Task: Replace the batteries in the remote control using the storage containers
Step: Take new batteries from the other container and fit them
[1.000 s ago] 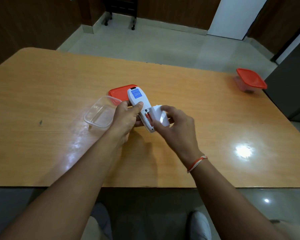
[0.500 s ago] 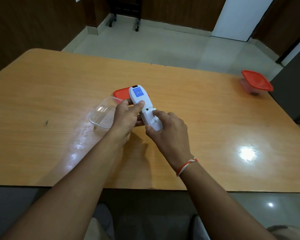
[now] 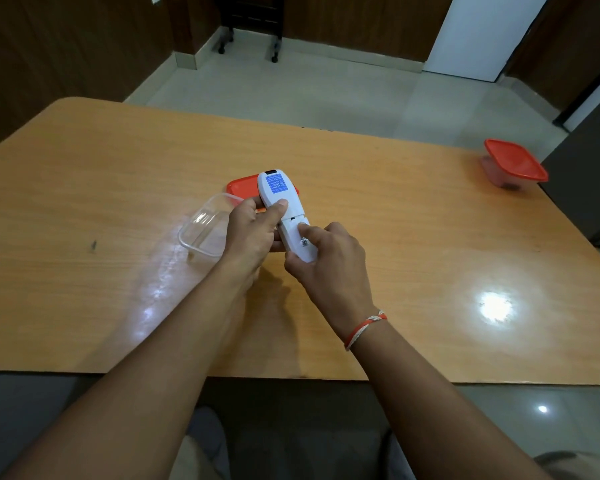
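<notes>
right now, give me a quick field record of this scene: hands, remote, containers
left hand: grips the remote's upper half, thumb on its back
right hand: holds the lower end, thumb on the battery cover
remote: white, back side up, blue label, held above the table
battery cover: on the remote, compartment not visible
open container: clear, looks empty, left of the hands
loose lid: red, behind the remote
closed container: red lid, far right of the table

Wooden table [image 3: 413, 216] – glossy orange-brown top, bright light glare at 4 o'clock, small dark mark at 9 o'clock. Pale tiled floor [image 3: 291, 88] beyond it at 12 o'clock. Dark wood-panelled walls [image 3: 66, 39] at 10 o'clock, white door [image 3: 478, 32] at 1 o'clock – black caster legs of some furniture [image 3: 250, 32] at 12 o'clock, top cropped.
</notes>
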